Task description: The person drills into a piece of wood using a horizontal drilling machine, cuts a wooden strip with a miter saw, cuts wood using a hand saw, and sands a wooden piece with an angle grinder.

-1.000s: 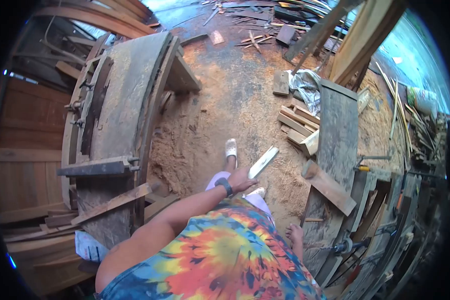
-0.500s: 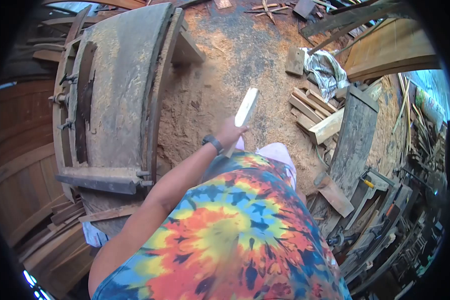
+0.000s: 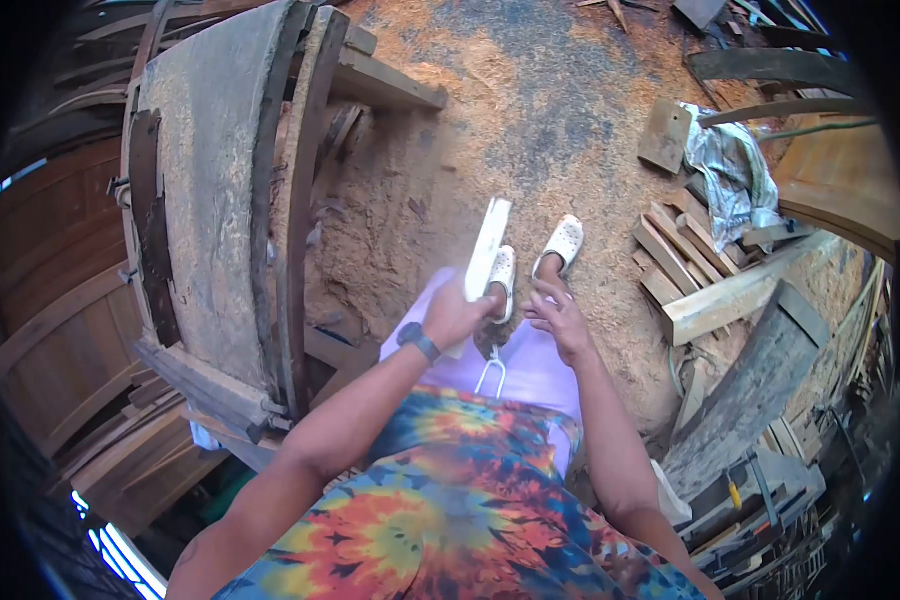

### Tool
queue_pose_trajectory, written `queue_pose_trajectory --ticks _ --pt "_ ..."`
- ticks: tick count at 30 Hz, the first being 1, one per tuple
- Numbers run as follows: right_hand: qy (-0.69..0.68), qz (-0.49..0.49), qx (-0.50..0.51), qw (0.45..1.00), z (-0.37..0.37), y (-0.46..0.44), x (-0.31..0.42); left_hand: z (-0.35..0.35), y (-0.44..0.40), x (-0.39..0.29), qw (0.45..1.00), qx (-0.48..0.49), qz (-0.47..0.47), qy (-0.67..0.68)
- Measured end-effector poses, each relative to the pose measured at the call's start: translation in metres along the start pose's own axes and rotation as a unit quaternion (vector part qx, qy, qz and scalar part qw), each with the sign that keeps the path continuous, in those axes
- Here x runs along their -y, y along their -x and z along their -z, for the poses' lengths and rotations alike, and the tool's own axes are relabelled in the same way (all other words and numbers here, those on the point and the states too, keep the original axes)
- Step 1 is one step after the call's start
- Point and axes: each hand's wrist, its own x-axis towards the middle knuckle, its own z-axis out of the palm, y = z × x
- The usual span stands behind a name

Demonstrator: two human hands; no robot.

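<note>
My left hand [image 3: 456, 318], with a dark watch on its wrist, is closed round the lower part of a short pale wood piece [image 3: 487, 250]. The piece points forward and away from me, and its lower end is mostly hidden by the hand. To the right, my right hand [image 3: 560, 318] hangs over my lap with its fingers loosely bent and apart, and nothing shows in it. A white cord loop [image 3: 491, 372] lies at my waist between the two hands. Beyond them are my feet in white clogs [image 3: 564, 238] on the sawdust floor.
A worn wooden workbench [image 3: 210, 170] stands to the left. On the right are stacked wood offcuts [image 3: 675, 255], a long squared timber [image 3: 730, 293], a silvery sack [image 3: 725, 175] and a dark curved plank [image 3: 750, 390]. A yellow-handled clamp [image 3: 735, 495] sits at lower right.
My right hand has come into view on the right. My left hand still holds the wood piece, now slightly lower in view. My view has shifted, and both clogs now show.
</note>
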Motion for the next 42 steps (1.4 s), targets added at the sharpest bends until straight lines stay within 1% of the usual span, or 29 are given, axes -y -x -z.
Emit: queue_pose_trajectory --ticks 1,2,4,5,6,8,9,10,11,12,14,15,16,18,20,21,23,24,26,27,28,30,32,34,35,37,38,40,42 --pt "-0.083 -0.019 0.042 0.996 -0.011 -0.025 0.002 -0.016 -0.015 0.001 0.999 -0.001 -0.025 0.049" --pt "-0.088 -0.028 0.053 0.994 -0.016 -0.051 0.006 -0.032 -0.030 0.005 0.994 -0.002 -0.050 0.097" --pt "-0.102 0.016 0.060 0.993 -0.027 -0.104 0.006 -0.053 -0.053 0.021 0.994 -0.019 -0.106 -0.007" --pt "-0.083 -0.002 -0.018 0.996 -0.023 -0.137 -0.005 -0.059 -0.067 0.029 0.989 0.001 -0.102 0.110" --pt "-0.072 -0.025 -0.029 0.997 -0.011 -0.162 -0.002 -0.054 -0.088 0.040 0.987 0.022 -0.122 0.097" --pt "0.051 -0.009 -0.081 0.995 0.013 -0.211 -0.007 -0.043 -0.146 0.087 0.997 0.050 -0.047 0.023" --pt "0.135 0.014 -0.088 0.987 0.029 -0.229 -0.006 -0.043 -0.183 0.129 0.999 0.039 -0.031 0.018" --pt "0.197 0.023 -0.059 0.978 0.027 -0.222 0.025 -0.044 -0.219 0.184 1.000 0.026 -0.012 0.014" --pt "0.232 0.043 -0.056 0.970 0.040 -0.235 0.021 -0.037 -0.252 0.238 0.997 0.048 0.026 -0.049" --pt "0.311 0.104 -0.051 0.943 0.050 -0.245 0.020 -0.021 -0.292 0.287 0.990 0.066 0.055 -0.112" --pt "0.409 0.067 -0.034 0.909 0.041 -0.244 0.055 0.015 -0.357 0.377 0.948 0.126 0.100 -0.273" --pt "0.451 0.078 -0.035 0.888 0.038 -0.249 0.064 0.034 -0.382 0.409 0.936 0.099 0.118 -0.317" --pt "0.432 0.112 -0.017 0.895 0.035 -0.257 0.069 0.053 -0.400 0.434 0.920 0.073 0.135 -0.360" --pt "0.468 0.119 -0.038 0.875 0.014 -0.265 0.086 0.096 -0.435 0.466 0.904 0.073 0.133 -0.400" --pt "0.492 0.125 -0.066 0.859 -0.004 -0.272 0.092 0.128 -0.469 0.515 0.905 -0.023 0.182 -0.384" --pt "0.487 0.133 -0.078 0.860 -0.010 -0.275 0.090 0.145 -0.486 0.530 0.899 -0.045 0.191 -0.392" --pt "0.584 0.216 -0.109 0.775 -0.016 -0.280 0.080 0.170 -0.500 0.544 0.880 -0.118 0.233 -0.397" --pt "0.582 0.218 -0.120 0.774 -0.017 -0.283 0.074 0.183 -0.505 0.547 0.864 -0.172 0.264 -0.393" --pt "0.660 0.206 -0.125 0.712 -0.019 -0.286 0.066 0.213 -0.526 0.585 0.877 -0.292 0.212 -0.316" --pt "0.646 0.064 -0.123 0.751 -0.025 -0.288 0.071 0.218 -0.521 0.566 0.872 -0.304 0.222 -0.311" --pt "0.641 0.065 -0.138 0.752 -0.027 -0.290 0.068 0.222 -0.516 0.545 0.868 -0.316 0.231 -0.305" --pt "0.668 0.065 -0.142 0.728 -0.025 -0.293 0.056 0.249 -0.548 0.607 0.836 -0.278 0.252 -0.400" --pt "0.665 0.081 -0.163 0.725 -0.023 -0.298 0.045 0.269 -0.564 0.658 0.810 -0.302 0.283 -0.416" --pt "0.689 0.191 -0.168 0.679 -0.027 -0.305 0.042 0.283 -0.579 0.704 0.802 -0.288 0.294 -0.432" --pt "0.705 0.216 -0.171 0.653 -0.030 -0.307 0.041 0.279 -0.576 0.699 0.805 -0.287 0.283 -0.434" --pt "0.697 0.211 -0.162 0.666 -0.038 -0.310 0.044 0.273 -0.563 0.685 0.846 -0.230 0.280 -0.390" --pt "0.693 0.210 -0.142 0.675 -0.041 -0.310 0.048 0.271 -0.566 0.683 0.849 -0.226 0.277 -0.390" --pt "0.691 0.207 -0.131 0.680 -0.044 -0.312 0.051 0.269 -0.557 0.691 0.908 -0.203 0.142 -0.339" --pt "0.688 0.214 -0.114 0.684 -0.043 -0.317 0.054 0.255 -0.541 0.676 0.899 -0.227 0.142 -0.346"
